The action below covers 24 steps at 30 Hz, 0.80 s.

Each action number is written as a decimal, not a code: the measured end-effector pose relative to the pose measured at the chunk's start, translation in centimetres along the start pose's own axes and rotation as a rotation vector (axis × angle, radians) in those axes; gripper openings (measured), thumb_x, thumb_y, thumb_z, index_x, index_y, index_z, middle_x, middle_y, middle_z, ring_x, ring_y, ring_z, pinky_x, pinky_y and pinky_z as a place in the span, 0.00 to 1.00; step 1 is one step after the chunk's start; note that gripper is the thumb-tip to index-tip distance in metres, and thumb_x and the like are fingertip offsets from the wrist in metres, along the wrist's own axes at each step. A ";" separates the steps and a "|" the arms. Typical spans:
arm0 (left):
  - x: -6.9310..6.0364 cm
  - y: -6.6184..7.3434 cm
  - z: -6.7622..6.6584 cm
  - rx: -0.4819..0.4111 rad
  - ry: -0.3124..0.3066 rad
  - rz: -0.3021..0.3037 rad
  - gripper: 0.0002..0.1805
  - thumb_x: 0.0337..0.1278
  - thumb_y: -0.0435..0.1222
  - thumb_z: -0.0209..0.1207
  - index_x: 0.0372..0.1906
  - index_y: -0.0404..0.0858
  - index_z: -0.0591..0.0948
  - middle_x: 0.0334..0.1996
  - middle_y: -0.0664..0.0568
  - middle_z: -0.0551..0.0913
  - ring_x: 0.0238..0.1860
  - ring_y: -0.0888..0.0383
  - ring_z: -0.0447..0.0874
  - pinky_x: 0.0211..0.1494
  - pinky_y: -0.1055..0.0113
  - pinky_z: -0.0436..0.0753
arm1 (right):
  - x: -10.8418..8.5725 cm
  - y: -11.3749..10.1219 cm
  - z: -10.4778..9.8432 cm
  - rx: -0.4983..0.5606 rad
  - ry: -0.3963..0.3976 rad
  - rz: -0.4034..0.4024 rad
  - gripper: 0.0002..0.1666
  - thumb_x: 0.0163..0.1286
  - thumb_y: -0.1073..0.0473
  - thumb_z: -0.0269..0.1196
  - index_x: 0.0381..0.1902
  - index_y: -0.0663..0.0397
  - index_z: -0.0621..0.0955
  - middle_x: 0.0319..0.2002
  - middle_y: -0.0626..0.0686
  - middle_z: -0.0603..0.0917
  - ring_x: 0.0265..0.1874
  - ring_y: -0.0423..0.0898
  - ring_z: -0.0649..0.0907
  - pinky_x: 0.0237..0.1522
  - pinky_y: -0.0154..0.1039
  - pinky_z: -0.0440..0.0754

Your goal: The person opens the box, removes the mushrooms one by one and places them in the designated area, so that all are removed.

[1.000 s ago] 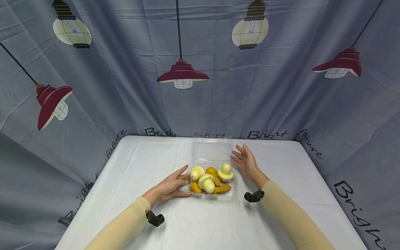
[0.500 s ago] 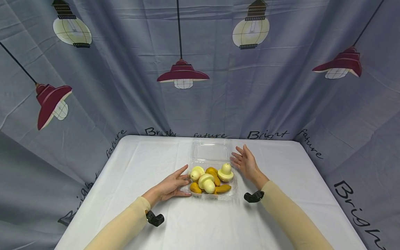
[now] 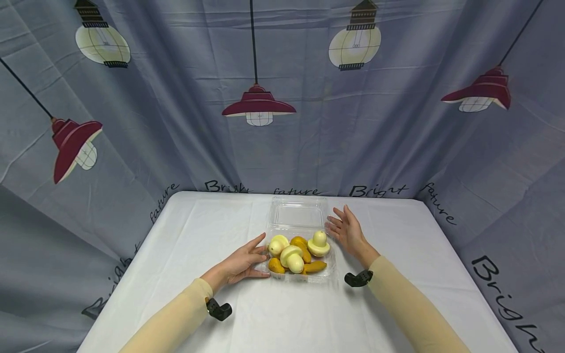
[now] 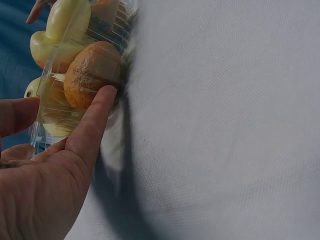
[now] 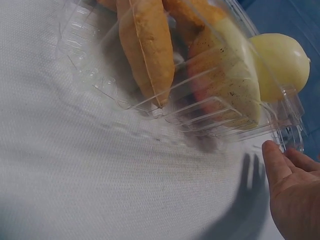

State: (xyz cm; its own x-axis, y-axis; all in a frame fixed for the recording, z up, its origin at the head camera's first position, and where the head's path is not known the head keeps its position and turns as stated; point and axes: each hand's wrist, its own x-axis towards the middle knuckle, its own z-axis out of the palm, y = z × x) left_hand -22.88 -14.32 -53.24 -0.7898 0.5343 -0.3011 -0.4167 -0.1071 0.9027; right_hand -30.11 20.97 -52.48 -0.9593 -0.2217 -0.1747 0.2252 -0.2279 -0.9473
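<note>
In the head view a clear plastic clamshell box [image 3: 333, 267] lies on the table, its lid [image 3: 300, 214] folded back. Several pale yellow mushroom-shaped pieces [image 3: 320, 243] and yellow-orange oblong pieces [image 3: 315, 266] fill it. My left hand [image 3: 236, 264] is at the box's left side with spread fingers. In the left wrist view a straight finger [image 4: 95, 125] lies along the box wall beside a rounded brown-orange piece [image 4: 93, 75]. My right hand [image 3: 348, 231] is by the right rear corner near the hinge, fingers extended; whether it touches the plastic I cannot tell.
A white cloth [image 3: 212, 211] covers the table. Behind and at both sides hangs a grey-blue curtain [image 3: 300, 152] printed with lamps and writing. Each wrist wears a black camera, such as the one on the right [image 3: 358, 278].
</note>
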 end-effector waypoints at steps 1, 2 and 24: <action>0.0 0.0 0.0 -0.002 0.000 -0.001 0.45 0.75 0.25 0.49 0.85 0.52 0.42 0.81 0.32 0.39 0.77 0.31 0.48 0.59 0.44 0.84 | 0.0 0.0 0.0 -0.003 0.001 0.001 0.54 0.77 0.24 0.37 0.84 0.53 0.41 0.81 0.68 0.45 0.78 0.65 0.53 0.79 0.56 0.51; 0.0 0.0 0.0 -0.004 0.000 -0.002 0.45 0.75 0.25 0.49 0.85 0.52 0.42 0.81 0.32 0.39 0.77 0.31 0.48 0.59 0.44 0.84 | 0.0 0.0 0.0 -0.007 0.001 0.002 0.54 0.77 0.24 0.37 0.84 0.53 0.41 0.81 0.68 0.45 0.78 0.65 0.53 0.79 0.56 0.51; 0.0 0.0 0.1 -0.003 0.005 -0.004 0.45 0.75 0.25 0.49 0.85 0.52 0.41 0.81 0.32 0.39 0.78 0.32 0.47 0.58 0.44 0.84 | 0.0 0.3 -0.6 -0.019 0.015 0.008 0.54 0.77 0.25 0.37 0.84 0.54 0.42 0.80 0.68 0.46 0.78 0.65 0.52 0.78 0.57 0.55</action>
State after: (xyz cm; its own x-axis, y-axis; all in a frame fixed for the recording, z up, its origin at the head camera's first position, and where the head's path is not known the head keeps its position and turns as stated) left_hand -22.83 -14.27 -53.23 -0.7903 0.5306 -0.3065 -0.4215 -0.1077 0.9004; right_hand -30.14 21.46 -52.95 -0.9600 -0.2090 -0.1861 0.2296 -0.2083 -0.9507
